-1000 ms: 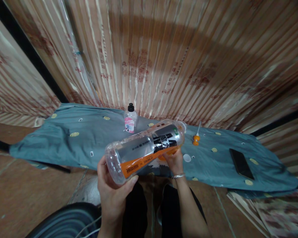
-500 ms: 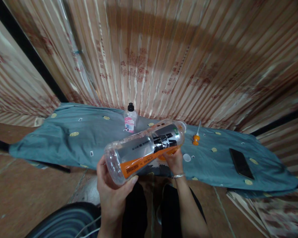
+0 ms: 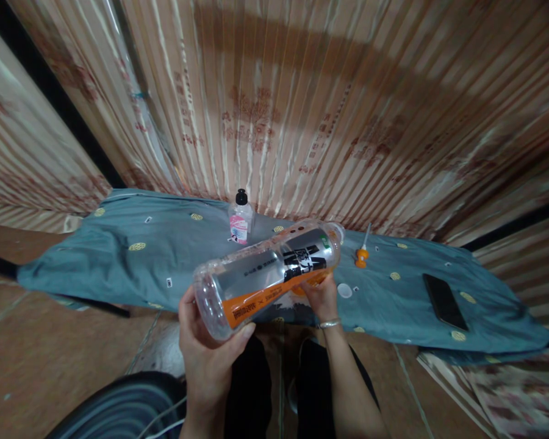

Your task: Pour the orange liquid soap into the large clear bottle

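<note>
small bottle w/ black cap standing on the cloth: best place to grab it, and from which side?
Grip the small bottle around its clear body below the black cap, coming from the near side. It stands upright, with the curtain close behind and open blue cloth in front. The body looks easier to wrap than the narrow cap.

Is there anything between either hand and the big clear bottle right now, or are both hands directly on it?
Nothing visible stands between them. The left hand cups the base of the clear plastic bottle in a bare grip, and the right hand holds it from below near the neck end. The small white cap lies apart on the blue-green cloth.
</note>
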### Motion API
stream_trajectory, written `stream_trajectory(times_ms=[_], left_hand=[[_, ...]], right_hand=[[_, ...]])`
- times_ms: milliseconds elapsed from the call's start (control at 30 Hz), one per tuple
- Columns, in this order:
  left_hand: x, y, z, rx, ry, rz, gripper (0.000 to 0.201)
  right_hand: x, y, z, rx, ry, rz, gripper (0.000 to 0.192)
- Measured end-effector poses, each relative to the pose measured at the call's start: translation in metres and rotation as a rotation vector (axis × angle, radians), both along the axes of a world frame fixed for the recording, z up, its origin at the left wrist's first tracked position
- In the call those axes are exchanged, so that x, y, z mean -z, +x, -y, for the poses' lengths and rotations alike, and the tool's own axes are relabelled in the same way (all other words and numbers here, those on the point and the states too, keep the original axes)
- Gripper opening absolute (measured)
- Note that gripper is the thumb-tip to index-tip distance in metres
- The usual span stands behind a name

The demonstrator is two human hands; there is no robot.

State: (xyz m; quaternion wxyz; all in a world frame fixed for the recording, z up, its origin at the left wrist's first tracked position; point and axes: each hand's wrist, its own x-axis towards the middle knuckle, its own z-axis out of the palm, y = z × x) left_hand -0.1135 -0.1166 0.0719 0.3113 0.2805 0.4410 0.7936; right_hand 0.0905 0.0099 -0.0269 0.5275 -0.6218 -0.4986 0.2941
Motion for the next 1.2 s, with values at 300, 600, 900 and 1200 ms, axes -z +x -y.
stream_trajectory(times_ms=[300,600,900,1200], left_hand=[[-0.0015,0.0025,-0.0002,0.009,-0.021,0.035,0.081],[-0.0011,0.0017,0.001,0.014,0.002,-0.001,0.08],[0.0037,-0.0014,0.0016,0.039,0.004,-0.021,0.082],[0.0,0.0011,0.0005,0.019,0.005,-0.022,0.08]], right_hand=[[-0.0012,-0.0011,0.0009,-0.007,0.037,-0.025,0.066],[-0.0045,-0.0021,0.0014,0.008,0.033,-0.002,0.068],[-0.0021,-0.0018,0.001,0.022,0.003,-0.003,0.068],[0.0012,0.0009,0.0006,0.018,-0.018,0.018,0.066]])
